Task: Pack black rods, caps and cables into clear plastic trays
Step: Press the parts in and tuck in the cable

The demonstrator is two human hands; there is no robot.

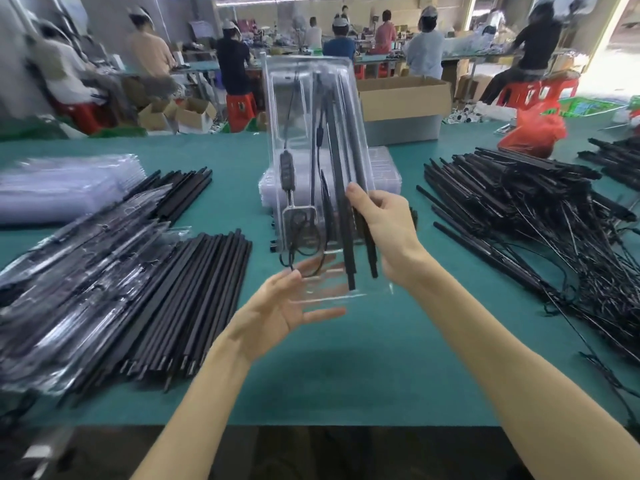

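Observation:
A clear plastic tray [304, 98] is held upright and tilted above the green table, with black rods [341, 188] and a black cable with an inline box [288, 171] inside it. My right hand [388, 233] grips the tray's lower right side, fingers over the rods. My left hand [280, 310] is under the tray's bottom edge, fingers spread behind the clear plastic. Two rod ends stick out near the tray's bottom.
Loose black rods [204, 292] lie at left beside filled trays [86, 271]. Empty clear trays [59, 188] are stacked at far left, another stack [384, 168] behind the held tray. Rods with cables [540, 216] pile at right. A cardboard box [403, 98] and seated workers are beyond.

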